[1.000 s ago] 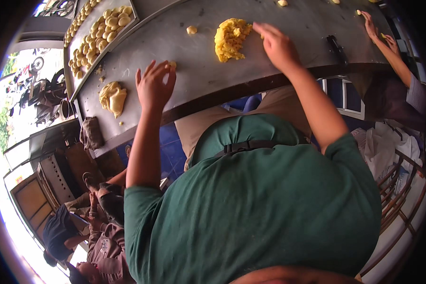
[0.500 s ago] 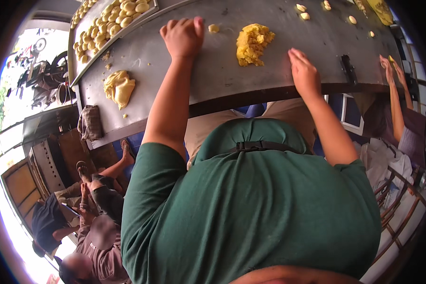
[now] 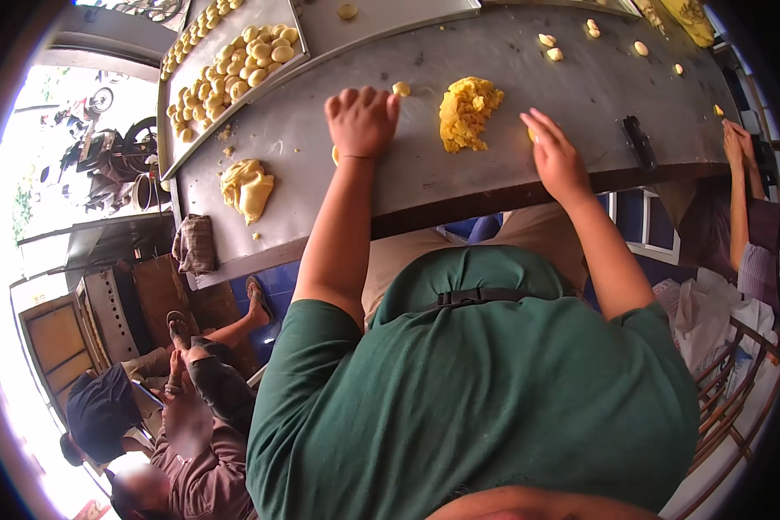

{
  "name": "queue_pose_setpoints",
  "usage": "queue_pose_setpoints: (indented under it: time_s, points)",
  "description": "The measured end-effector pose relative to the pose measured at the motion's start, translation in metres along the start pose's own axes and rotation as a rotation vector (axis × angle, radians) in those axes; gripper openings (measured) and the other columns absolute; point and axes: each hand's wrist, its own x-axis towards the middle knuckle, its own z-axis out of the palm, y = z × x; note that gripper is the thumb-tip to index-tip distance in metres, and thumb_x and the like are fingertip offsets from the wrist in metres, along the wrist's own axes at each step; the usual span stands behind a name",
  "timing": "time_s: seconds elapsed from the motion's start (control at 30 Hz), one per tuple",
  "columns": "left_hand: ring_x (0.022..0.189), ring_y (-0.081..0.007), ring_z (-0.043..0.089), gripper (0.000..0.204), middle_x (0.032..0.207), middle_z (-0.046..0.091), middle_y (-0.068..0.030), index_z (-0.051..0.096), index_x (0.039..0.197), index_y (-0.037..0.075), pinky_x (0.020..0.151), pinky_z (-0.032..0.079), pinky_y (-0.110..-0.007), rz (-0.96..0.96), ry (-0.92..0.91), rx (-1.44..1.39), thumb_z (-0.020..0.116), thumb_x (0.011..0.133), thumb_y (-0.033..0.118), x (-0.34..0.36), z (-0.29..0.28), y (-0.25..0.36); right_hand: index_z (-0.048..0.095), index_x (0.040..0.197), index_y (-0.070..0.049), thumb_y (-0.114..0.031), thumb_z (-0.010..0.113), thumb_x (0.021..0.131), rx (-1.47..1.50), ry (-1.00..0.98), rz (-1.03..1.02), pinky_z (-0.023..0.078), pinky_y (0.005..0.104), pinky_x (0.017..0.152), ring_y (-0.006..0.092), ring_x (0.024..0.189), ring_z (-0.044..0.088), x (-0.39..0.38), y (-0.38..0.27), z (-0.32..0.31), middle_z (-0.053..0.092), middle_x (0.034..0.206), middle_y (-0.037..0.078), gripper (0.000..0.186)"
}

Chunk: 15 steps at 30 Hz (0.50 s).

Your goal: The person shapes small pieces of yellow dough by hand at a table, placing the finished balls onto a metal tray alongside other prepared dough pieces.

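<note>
My left hand (image 3: 361, 121) is palm down on the metal table, fingers slightly apart and foreshortened. A pale dough piece (image 3: 335, 156) peeks out beside its wrist, mostly hidden beneath the hand. Just past the thumb sits a small dough ball (image 3: 401, 88). Between my hands lies a crumbly yellow mound of filling (image 3: 468, 113), touched by neither. My right hand (image 3: 559, 158) is cupped at the mound's right, a bit of yellow filling showing behind its fingers. A larger lump of soft dough (image 3: 247, 189) rests to the left.
A tray (image 3: 299, 62) of round dough balls stands at the far left. Several small dough pieces (image 3: 555, 54) lie at the far right. A dark elongated tool (image 3: 639, 143) and a co-worker's hands (image 3: 737, 143) are farther right. A folded cloth (image 3: 195, 244) hangs at the left edge.
The whole view has shifted, showing more of the far table. My left hand has come slightly nearer me, and dough now shows beside its wrist. The co-worker's hands have come together.
</note>
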Motion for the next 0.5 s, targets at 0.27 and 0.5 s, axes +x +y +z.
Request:
queue_pose_setpoints:
  time_s: [0.27, 0.5]
  points:
    - [0.102, -0.0317, 0.071, 0.031, 0.107, 0.075, -0.0116, 0.075, 0.105, 0.006, 0.091, 0.054, -0.045, -0.482, -0.087, -0.087, 0.069, 0.097, 0.036, -0.039, -0.030, -0.043, 0.065, 0.137, -0.015, -0.021, 0.078, 0.090, -0.062, 0.175, 0.108, 0.055, 0.0417, 0.093, 0.0310, 0.107, 0.067, 0.025, 0.029, -0.005, 0.070, 0.116, 0.010, 0.049]
    - [0.121, -0.0369, 0.064, 0.035, 0.130, 0.070, -0.0130, 0.069, 0.125, 0.008, 0.104, 0.048, -0.048, -0.412, -0.406, -0.265, 0.069, 0.097, 0.030, -0.076, -0.055, -0.059, 0.069, 0.133, -0.014, -0.013, 0.074, 0.092, -0.264, 0.180, -0.008, 0.050, 0.0401, 0.105, 0.0282, 0.118, 0.064, 0.028, 0.029, -0.006, 0.067, 0.130, 0.008, 0.042]
